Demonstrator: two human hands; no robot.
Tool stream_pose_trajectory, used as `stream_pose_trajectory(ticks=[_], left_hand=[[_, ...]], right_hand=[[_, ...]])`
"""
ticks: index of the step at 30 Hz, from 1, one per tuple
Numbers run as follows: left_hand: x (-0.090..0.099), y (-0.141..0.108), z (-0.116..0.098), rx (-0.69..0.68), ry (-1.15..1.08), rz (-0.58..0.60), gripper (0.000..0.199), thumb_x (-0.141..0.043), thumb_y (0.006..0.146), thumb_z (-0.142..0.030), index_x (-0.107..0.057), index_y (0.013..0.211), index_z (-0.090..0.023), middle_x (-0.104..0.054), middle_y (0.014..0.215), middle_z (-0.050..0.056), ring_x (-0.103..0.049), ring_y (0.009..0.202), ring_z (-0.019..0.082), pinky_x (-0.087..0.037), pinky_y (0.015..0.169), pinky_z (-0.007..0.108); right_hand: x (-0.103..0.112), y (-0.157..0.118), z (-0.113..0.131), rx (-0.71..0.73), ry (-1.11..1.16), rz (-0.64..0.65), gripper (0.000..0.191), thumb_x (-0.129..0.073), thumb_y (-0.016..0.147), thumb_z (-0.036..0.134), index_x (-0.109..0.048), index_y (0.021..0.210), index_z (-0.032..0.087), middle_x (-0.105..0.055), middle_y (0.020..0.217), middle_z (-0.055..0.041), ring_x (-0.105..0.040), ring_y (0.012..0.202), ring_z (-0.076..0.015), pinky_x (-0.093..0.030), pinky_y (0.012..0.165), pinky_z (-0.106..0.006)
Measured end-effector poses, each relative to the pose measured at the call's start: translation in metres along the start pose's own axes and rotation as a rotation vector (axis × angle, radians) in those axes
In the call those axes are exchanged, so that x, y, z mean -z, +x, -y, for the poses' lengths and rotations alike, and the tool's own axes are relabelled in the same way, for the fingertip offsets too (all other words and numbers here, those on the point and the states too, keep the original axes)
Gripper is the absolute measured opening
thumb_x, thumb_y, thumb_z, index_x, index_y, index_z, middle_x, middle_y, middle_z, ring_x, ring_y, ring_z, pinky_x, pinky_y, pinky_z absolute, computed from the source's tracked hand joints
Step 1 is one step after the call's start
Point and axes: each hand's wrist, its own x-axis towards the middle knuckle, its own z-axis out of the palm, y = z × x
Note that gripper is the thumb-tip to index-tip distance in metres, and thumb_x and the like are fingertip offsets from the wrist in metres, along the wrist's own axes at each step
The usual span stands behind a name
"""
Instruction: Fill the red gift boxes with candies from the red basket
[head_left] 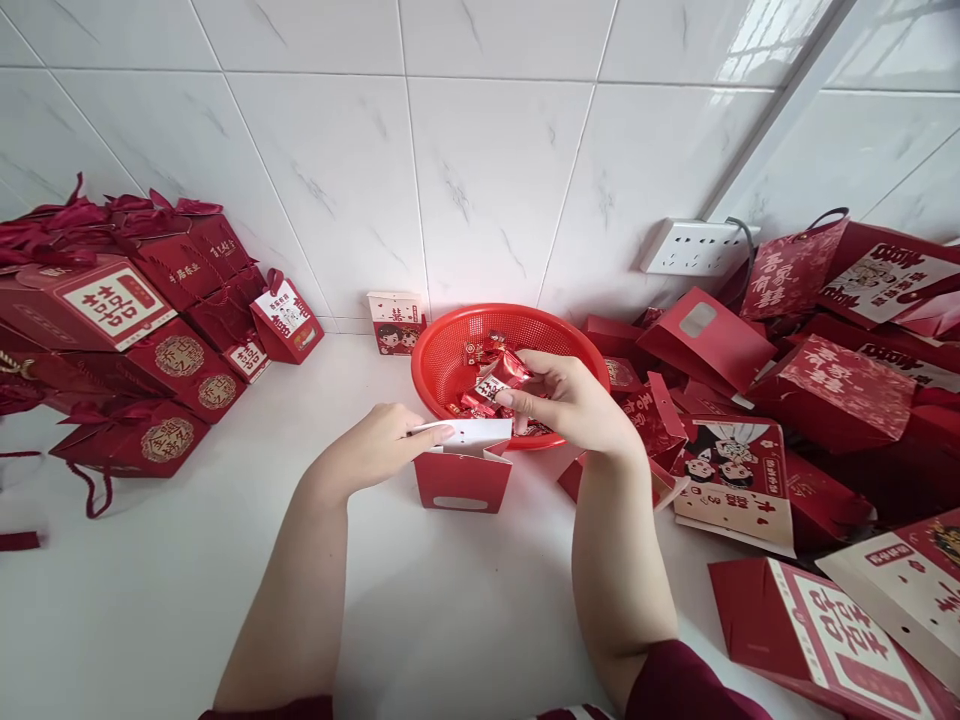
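Red basket (446, 362) holding shiny packets (481, 402), open red box (463, 478) in front

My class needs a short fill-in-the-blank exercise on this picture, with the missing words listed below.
1. The open box is held by the person's ____ hand.
2. The other hand holds a packet over the basket, which is coloured ____.
3. In the picture, the heaped boxes lie to the basket's ____.

Missing words: left; red; right.

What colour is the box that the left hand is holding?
The box is red outside and white inside; the head view shows it best.
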Motion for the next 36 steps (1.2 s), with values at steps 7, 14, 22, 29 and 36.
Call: stream_pose_trajectory(ticks=[7, 14, 22, 29, 36], left_hand=[[0.001, -0.001, 0.0, -0.043, -0.044, 0.034, 0.053, -0.043, 0.088, -0.064, -0.027, 0.064, -0.02, -0.024, 0.064, -0.002, -0.021, 0.056, 0.012, -0.016, 0.052, 0.029], [0.001, 0.0, 0.001, -0.029, -0.072, 0.045, 0.056, -0.039, 0.087, -0.07, -0.023, 0.066, -0.02, -0.019, 0.066, -0.002, -0.018, 0.056, 0.012, -0.016, 0.052, 0.03], [0.001, -0.001, 0.0, -0.04, -0.094, 0.058, 0.053, -0.04, 0.089, -0.065, -0.022, 0.067, -0.02, -0.018, 0.067, -0.002, -0.017, 0.057, 0.012, -0.014, 0.052, 0.03], [0.001, -0.003, -0.004, -0.049, -0.097, 0.058, 0.054, -0.041, 0.09, -0.065, -0.024, 0.066, -0.019, -0.02, 0.066, -0.002, -0.02, 0.056, 0.012, -0.014, 0.053, 0.031], [-0.005, 0.001, -0.012, -0.148, -0.16, 0.091, 0.052, -0.041, 0.092, -0.06, -0.029, 0.062, -0.019, -0.024, 0.062, -0.002, -0.023, 0.055, 0.011, -0.019, 0.053, 0.029]], right_hand=[[-0.004, -0.003, 0.013, 0.102, -0.175, 0.037, 0.015, -0.062, 0.09, 0.034, -0.065, 0.096, 0.02, -0.066, 0.091, -0.002, -0.061, 0.083, -0.0177, -0.049, 0.073, -0.029], [-0.013, -0.001, 0.02, 0.086, -0.364, 0.115, 0.017, -0.059, 0.091, 0.035, -0.065, 0.096, 0.02, -0.067, 0.082, 0.0001, -0.06, 0.069, -0.0143, -0.045, 0.065, -0.026], [-0.019, 0.001, 0.015, 0.033, -0.314, 0.171, 0.017, -0.055, 0.093, 0.027, -0.066, 0.104, 0.022, -0.073, 0.094, 0.0005, -0.068, 0.079, -0.0139, -0.05, 0.071, -0.025], [-0.012, -0.003, 0.013, 0.101, -0.39, 0.086, 0.016, -0.054, 0.094, 0.022, -0.069, 0.098, 0.023, -0.071, 0.107, -0.0024, -0.065, 0.1, -0.0186, -0.051, 0.087, -0.032], [-0.017, -0.024, 0.004, 0.015, -0.522, 0.182, 0.015, -0.063, 0.087, 0.02, -0.073, 0.096, 0.028, -0.05, 0.14, -0.0065, -0.043, 0.134, -0.0237, -0.045, 0.102, -0.04]])
